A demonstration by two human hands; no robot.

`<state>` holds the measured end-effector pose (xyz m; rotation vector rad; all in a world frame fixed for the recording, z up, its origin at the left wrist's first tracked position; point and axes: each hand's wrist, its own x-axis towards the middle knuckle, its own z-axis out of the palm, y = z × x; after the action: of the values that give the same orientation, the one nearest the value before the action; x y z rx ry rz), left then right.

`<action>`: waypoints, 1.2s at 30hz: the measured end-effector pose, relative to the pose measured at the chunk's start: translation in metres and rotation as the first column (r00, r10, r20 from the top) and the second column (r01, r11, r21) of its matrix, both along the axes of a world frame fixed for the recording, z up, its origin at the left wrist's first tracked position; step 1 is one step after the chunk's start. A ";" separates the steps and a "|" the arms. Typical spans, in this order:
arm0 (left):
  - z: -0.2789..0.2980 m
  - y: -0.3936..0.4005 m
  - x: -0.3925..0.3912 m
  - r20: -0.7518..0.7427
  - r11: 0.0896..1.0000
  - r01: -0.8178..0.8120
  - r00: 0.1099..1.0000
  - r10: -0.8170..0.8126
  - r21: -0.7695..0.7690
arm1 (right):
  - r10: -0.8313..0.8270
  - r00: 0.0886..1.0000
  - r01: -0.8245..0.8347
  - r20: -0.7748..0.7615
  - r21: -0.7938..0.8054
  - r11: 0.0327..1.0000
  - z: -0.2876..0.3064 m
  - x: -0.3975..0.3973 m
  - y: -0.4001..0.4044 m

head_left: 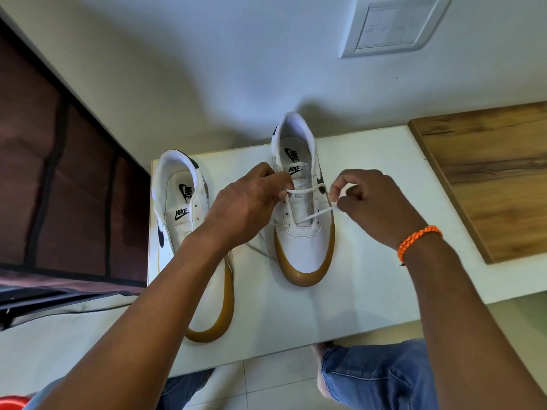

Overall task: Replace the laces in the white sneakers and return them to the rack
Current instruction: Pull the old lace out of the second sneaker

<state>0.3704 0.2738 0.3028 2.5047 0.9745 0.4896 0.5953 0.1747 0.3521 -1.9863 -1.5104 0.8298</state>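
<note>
We stand over the white tabletop [370,261] with both sneakers set heels away from us, toes toward us, so the eyelet rows open up under our view. The right sneaker [302,202] sits near the middle of the tabletop; the left sneaker [192,232] lies at about nine o'clock from it, close but apart, with no lace visible in it, partly hidden by our left forearm. Our left hand [245,202] reaches across to the right sneaker's near-side eyelets, its fingers [281,184] pinching the white lace [305,189] where it crosses the tongue near the top. Our right hand [373,202] is at three o'clock of the shoe, fingers curled and pinching the other run of the lace just outside the eyelets, drawn taut across the lower rows. We judge both ends are held out sideways to keep tension even while threading, and that the lacing is part way, with several eyelets bare. An orange bracelet [418,241] circles our right wrist. A wooden board [488,179] lies at two o'clock, a dark upholstered piece [59,173] at nine o'clock; no rack that we can tell is in view
</note>
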 end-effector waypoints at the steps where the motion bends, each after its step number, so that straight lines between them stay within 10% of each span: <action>1: 0.000 0.000 0.000 -0.001 1.000 -0.002 1.000 0.002 -0.003 | 0.028 1.000 -0.028 -0.003 0.023 0.999 -0.001 -0.009 0.001; 11: 0.004 0.000 0.000 -0.015 1.000 -0.012 1.000 0.012 -0.018 | 0.219 0.963 -0.206 0.159 -0.094 0.974 -0.013 -0.024 0.006; 18: 0.002 0.001 0.000 0.000 0.998 -0.024 1.000 0.024 -0.051 | -0.098 0.993 0.090 0.061 0.123 0.988 -0.001 0.006 0.002; 29: 0.001 0.002 0.000 -0.003 0.998 -0.006 1.000 0.006 -0.058 | 0.223 0.962 -0.212 0.156 -0.083 0.974 -0.017 -0.031 0.006; 36: 0.002 0.001 0.000 0.012 0.996 -0.018 1.000 0.019 -0.091 | -0.004 1.000 0.003 0.029 0.054 0.999 -0.003 0.001 0.002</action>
<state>0.3708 0.2752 0.3048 2.4106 0.9940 0.4556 0.5968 0.1762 0.3492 -1.9691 -1.5291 0.7545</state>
